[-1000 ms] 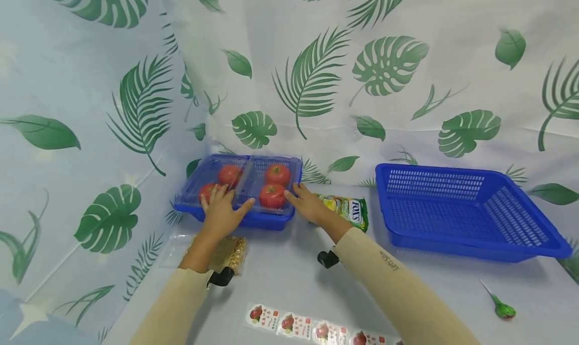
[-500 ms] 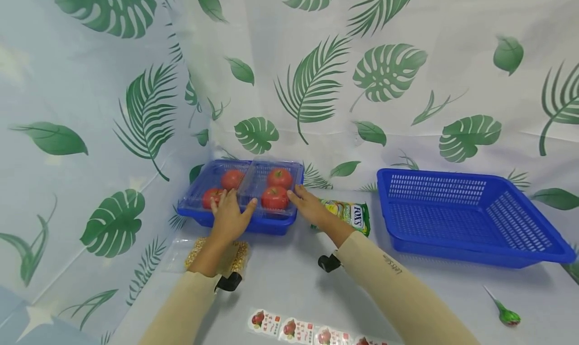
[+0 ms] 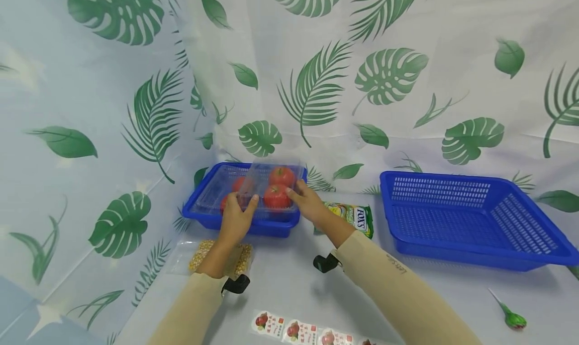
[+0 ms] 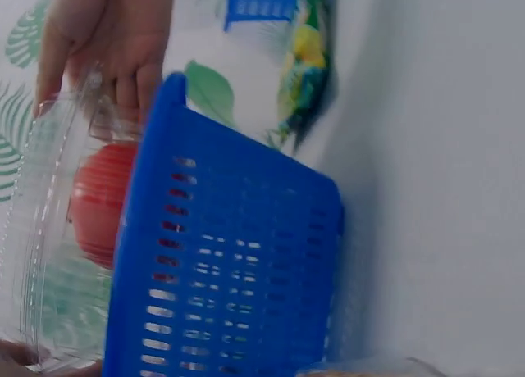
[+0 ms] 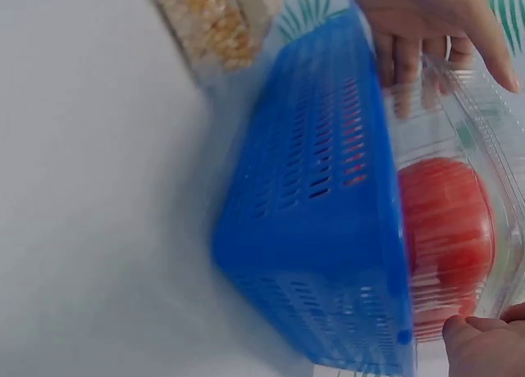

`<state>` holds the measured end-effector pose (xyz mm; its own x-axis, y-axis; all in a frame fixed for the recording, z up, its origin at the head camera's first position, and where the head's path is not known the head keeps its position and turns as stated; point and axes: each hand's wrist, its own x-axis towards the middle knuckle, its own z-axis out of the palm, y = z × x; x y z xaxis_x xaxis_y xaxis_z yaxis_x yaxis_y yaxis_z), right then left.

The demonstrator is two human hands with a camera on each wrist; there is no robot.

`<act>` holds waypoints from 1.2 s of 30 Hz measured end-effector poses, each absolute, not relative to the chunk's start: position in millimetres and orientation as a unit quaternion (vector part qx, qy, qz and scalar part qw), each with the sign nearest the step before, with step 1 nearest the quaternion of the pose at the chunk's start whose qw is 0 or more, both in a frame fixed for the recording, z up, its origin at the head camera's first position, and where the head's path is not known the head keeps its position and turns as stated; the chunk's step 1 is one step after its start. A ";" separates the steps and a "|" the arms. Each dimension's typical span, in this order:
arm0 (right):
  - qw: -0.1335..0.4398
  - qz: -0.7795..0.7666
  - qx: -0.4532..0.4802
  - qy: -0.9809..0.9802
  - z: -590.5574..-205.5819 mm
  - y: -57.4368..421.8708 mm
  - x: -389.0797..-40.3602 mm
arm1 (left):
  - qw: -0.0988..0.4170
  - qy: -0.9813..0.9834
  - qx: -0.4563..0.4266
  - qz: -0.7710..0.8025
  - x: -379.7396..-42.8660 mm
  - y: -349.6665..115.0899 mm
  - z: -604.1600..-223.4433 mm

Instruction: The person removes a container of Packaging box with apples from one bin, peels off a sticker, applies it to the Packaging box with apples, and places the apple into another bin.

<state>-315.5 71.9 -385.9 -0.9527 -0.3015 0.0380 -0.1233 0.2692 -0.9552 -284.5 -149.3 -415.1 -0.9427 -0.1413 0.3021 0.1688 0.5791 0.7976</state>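
Clear box (image 3: 259, 185): thin glossy plastic, ribbed | apples (image 3: 277, 197): smooth, shiny | left basket (image 3: 273, 229), right basket (image 3: 452, 251): slotted plastic, low sheen | snack packet (image 3: 363, 219): glossy film | kernel bag (image 3: 245, 258): clear plastic | tabletop (image 3: 280, 282): smooth, matt | sleeves (image 3: 398, 290): matt cloth | wall sheet (image 3: 407, 129): creased, cloth-like

My count: four red apples (image 3: 277, 197), two blue baskets (image 3: 470, 256), one clear container (image 3: 260, 185).
My hands, two: left hand (image 3: 237, 217), right hand (image 3: 309, 204). One bag of corn kernels (image 3: 243, 258), one snack packet (image 3: 359, 219), one green bud (image 3: 513, 319). Stickers (image 3: 299, 331): I make out four, last one cut off.
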 end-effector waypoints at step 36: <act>0.111 -0.731 -0.001 0.673 -341.4 91.1 -291.5 | 0.239 -0.642 0.084 -0.724 -259.2 -128.8 -384.6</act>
<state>-291.5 91.1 -341.4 -0.9752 -0.1643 -0.1481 0.1613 -0.0700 -0.9844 -259.2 -128.8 -384.6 -0.8716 -0.4539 0.1852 0.2379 -0.0613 0.9694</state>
